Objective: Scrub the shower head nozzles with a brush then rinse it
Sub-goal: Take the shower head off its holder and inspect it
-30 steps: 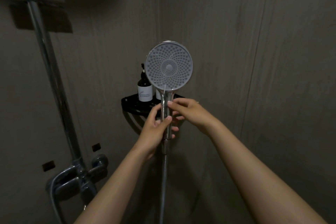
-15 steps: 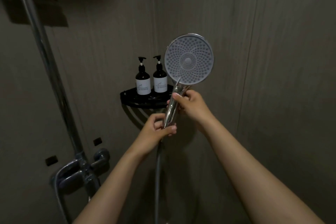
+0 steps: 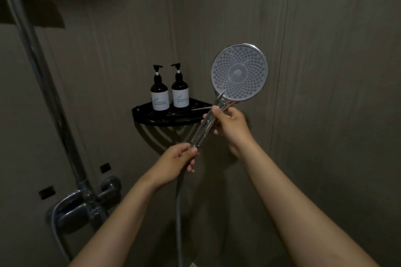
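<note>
Shower head (image 3: 239, 72), nozzles facing cam, sits at 1 o'clock of R hand (image 3: 230, 124), which grips the handle (image 3: 201, 134) by the neck; handle axis runs 7-to-1, L hand (image 3: 176, 159) clenched round its low end, so R is nearer.

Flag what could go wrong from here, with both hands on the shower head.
The left hand and right hand both grip the shower head and no brush is in view; fetching one may leave a one-handed hold on shiny chrome, which could slip. A swing leftward might knock the two pump bottles off the corner shelf.
</note>
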Demonstrator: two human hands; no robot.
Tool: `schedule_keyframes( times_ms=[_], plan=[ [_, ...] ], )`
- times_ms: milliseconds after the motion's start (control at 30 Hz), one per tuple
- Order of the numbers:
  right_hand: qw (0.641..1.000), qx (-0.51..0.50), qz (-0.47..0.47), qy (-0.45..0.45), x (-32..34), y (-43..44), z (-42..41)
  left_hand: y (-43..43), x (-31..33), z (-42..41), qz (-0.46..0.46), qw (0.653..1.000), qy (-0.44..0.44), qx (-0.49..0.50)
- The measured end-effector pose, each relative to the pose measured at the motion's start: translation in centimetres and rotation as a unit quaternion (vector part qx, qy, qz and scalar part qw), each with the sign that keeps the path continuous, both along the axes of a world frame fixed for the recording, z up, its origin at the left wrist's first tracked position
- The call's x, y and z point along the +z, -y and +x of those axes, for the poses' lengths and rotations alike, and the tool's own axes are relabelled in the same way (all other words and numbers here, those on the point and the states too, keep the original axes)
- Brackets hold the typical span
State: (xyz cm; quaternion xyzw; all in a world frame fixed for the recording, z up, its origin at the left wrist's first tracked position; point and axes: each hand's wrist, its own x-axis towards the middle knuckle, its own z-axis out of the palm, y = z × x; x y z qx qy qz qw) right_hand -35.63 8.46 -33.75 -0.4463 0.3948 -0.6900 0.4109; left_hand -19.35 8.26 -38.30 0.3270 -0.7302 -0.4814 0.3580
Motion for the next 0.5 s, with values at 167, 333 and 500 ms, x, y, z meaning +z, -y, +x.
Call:
schedule_keyframes(
  times_ms=[167, 333, 500],
  plan=[
    [0.997, 0.044, 0.0, 0.057, -0.4, -0.2, -0.8, 0.0, 0.3, 0.2, 0.109, 0.99, -0.079, -0.048],
    [0.997, 0.05, -0.008, 0.066, -0.8, -0.5, -0.4, -0.2, -0.1, 0.7, 0.098, 0.992, -0.069, -0.031],
    [0.998, 0.043, -0.007, 0.041, -1.2, -0.6, 0.4, -0.7, -0.8, 1.7, 0.069, 0.995, -0.059, 0.044]
  ],
)
